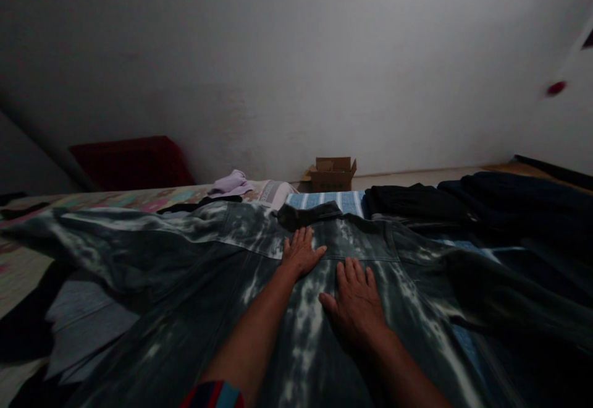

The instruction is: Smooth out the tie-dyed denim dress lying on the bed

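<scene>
A dark grey-green jacket (296, 334) with pale tie-dye streaks lies spread out, back side up, its collar (310, 213) at the far end and both sleeves stretched to the sides. Flat on its upper back, just below the collar, rests my left hand (302, 253), fingers extended. My right hand (359, 297) lies nearer and to the right, palm down on the cloth with fingers slightly spread. Neither hand grips the fabric. The jacket's lower edge runs out of view at the bottom.
Folded dark clothes (417, 203) are stacked at the right on a blue striped sheet (324, 199). Grey folded cloth (88, 321) lies under the left sleeve. Behind are a lilac cloth (230, 183), a cardboard box (331, 176) by the wall and a dark red block-like object (134, 164).
</scene>
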### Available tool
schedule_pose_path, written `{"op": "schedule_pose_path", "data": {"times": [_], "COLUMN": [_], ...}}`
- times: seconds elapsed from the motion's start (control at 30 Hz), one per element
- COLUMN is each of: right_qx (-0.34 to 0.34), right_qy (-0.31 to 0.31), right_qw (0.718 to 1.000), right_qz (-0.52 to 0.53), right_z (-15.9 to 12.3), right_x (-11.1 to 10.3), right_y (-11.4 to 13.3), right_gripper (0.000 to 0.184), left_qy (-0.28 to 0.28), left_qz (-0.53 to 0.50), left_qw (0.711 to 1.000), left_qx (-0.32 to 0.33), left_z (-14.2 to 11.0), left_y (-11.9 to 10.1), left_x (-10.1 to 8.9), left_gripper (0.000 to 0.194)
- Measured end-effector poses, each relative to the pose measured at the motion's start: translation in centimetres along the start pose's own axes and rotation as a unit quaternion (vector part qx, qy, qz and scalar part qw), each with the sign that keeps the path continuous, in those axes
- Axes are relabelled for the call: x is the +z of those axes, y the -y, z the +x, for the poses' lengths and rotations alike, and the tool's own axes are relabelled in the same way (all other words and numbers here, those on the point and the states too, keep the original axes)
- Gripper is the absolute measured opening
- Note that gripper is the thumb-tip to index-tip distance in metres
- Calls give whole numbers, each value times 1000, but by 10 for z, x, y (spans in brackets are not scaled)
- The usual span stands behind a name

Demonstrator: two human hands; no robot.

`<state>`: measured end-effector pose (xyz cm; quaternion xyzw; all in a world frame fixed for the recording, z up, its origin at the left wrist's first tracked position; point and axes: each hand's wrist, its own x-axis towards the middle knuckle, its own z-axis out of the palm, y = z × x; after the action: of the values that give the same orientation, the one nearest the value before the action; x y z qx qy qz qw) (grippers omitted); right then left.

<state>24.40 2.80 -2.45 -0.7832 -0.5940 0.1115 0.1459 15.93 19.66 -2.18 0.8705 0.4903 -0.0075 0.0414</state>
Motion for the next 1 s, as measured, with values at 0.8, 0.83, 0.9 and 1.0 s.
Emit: {"op": "schedule_pose_path", "data": {"times": [0.8, 0.83, 0.9, 1.0], "right_qx": [-3, -3, -2, 1], "right_qy": [-10, -10, -10, -4], "right_qw": [1000, 1000, 1000, 1000], "right_qz": [-3, -3, -3, -4], "right_z": [-1, -1, -1, -1], "right_x": [3, 3, 2, 1], "right_y": [-1, -1, -1, -1], "right_gripper": [75, 76, 76, 76], "left_qy": [-11, -11, -13, -18], "left_qz": [0, 1, 2, 5], "left_qw": [1000, 1000, 1000, 1000], "left_qx": [-26, -24, -18, -11], "left_z": [3, 4, 4, 4], "left_y": [0, 1, 1, 3], "left_x": [1, 2, 2, 3], "left_gripper": [82, 82, 82, 82]}}
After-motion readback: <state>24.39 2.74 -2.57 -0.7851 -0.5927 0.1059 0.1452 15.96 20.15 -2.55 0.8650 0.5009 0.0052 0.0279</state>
